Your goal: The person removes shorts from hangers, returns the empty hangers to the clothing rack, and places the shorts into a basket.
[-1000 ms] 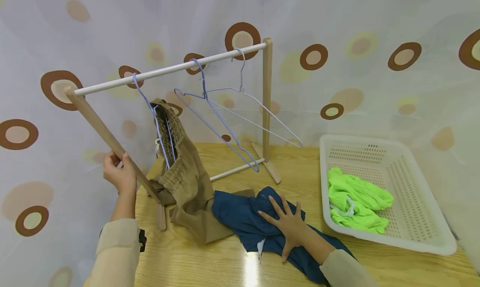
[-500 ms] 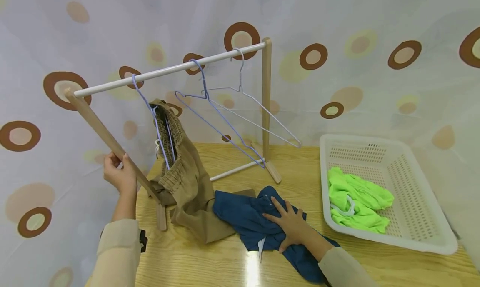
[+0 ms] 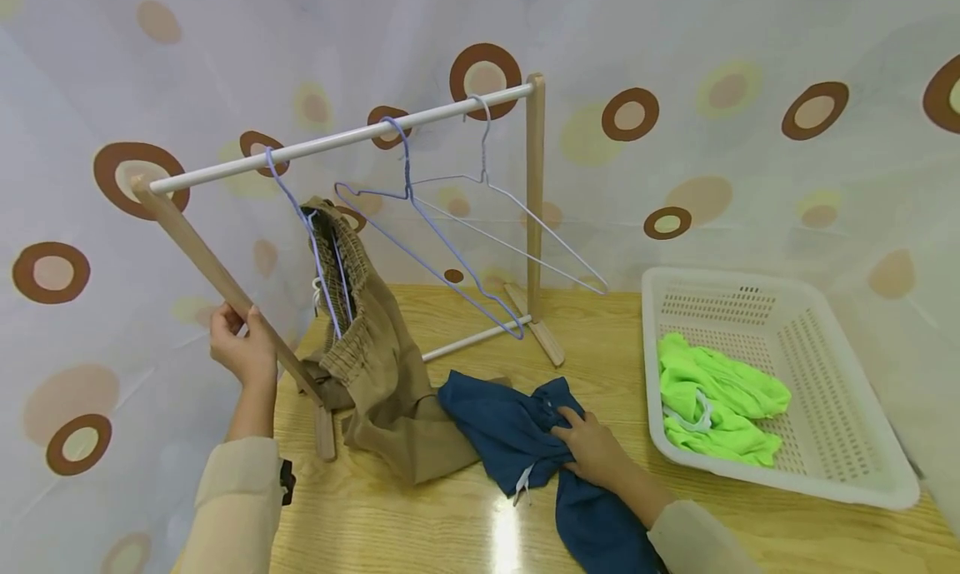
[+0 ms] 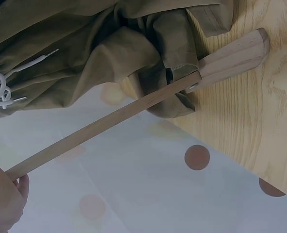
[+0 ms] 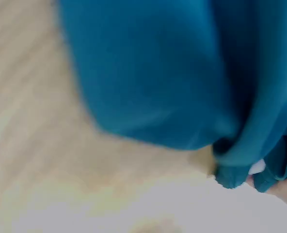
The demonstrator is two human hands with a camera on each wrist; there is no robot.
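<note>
My left hand (image 3: 243, 345) grips the wooden side post (image 3: 206, 262) of a small clothes rack, fingers and thumb wrapped round it. My right hand (image 3: 596, 451) has its fingers curled into dark blue drawstring pants (image 3: 502, 428), which lie rumpled on the table with a white drawstring end showing. In the right wrist view the bunched blue cloth (image 5: 153, 73) hides most of that hand. Brown elastic-waist pants (image 3: 375, 349) hang on a purple hanger (image 3: 315, 249) at the rack's left, their legs spread onto the table and partly under the blue pants.
A second purple hanger (image 3: 450, 249) and a pale one (image 3: 540, 224) hang bare on the white rail (image 3: 337, 143). At the right a white plastic basket (image 3: 832, 366) holds a bright green garment (image 3: 720, 399). The rack stands on a wooden table (image 3: 390, 524) before a patterned curtain.
My right hand, spread flat on the blue pants before, has curled its fingers into the cloth and bunched it. The pants shift slightly. My left hand stays on the post.
</note>
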